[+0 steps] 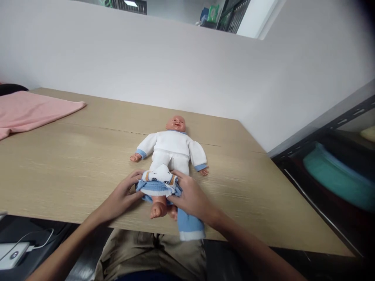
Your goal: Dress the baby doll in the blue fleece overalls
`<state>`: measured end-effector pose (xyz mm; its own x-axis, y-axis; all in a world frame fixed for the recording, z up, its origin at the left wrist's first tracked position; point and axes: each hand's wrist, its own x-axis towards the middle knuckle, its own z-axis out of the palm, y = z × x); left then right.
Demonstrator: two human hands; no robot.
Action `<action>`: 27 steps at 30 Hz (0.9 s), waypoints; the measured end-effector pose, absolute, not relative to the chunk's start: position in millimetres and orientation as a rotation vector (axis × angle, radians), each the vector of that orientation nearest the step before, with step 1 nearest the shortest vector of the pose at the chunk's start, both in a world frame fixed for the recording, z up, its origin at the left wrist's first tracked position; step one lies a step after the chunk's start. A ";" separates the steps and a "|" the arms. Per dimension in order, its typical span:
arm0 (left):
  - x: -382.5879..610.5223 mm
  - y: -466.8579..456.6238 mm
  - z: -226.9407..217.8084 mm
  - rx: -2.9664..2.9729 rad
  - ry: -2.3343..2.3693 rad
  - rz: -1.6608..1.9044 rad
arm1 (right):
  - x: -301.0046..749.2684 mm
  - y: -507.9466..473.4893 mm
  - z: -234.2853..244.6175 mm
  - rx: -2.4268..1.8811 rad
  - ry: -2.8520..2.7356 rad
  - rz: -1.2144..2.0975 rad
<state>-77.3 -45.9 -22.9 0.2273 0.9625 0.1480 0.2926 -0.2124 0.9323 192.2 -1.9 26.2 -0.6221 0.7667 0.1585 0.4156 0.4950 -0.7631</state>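
Note:
A baby doll (175,140) in a white top with blue cuffs and white trousers lies on its back on the table, head towards the wall. Its bare feet point at me. Bunched around its lower legs is a blue and white baby garment (159,187) with a small printed pattern. My left hand (129,193) grips this garment at its left edge, fingers closed on the cloth. On the opposite edge my right hand (190,195) pinches it too. A blue sleeve or leg with a white cuff (190,226) trails below my right hand near the table edge.
The wooden table (88,164) meets a white wall (175,74). A pink cloth (35,109) lies at the far left. Beyond the right table edge stands a dark rack with a teal item (336,177). A white power bank (13,255) with a cable sits at lower left.

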 end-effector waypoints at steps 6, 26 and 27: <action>-97.5 0.9 -15.0 1.542 0.950 0.716 | 194.1 45.2 37.2 -0.761 -2.450 1.215; -91.8 46.1 23.7 1.968 1.126 0.826 | 247.5 70.5 -7.9 -0.620 -2.012 1.626; -83.0 47.8 34.7 2.036 1.103 0.785 | 247.1 68.5 -5.1 -0.624 -2.029 1.606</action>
<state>-83.0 47.8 34.7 0.4584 0.8698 0.1826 0.4576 -0.4071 0.7904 247.1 68.5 -5.1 -0.7833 0.6158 0.0847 0.0592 0.2095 -0.9760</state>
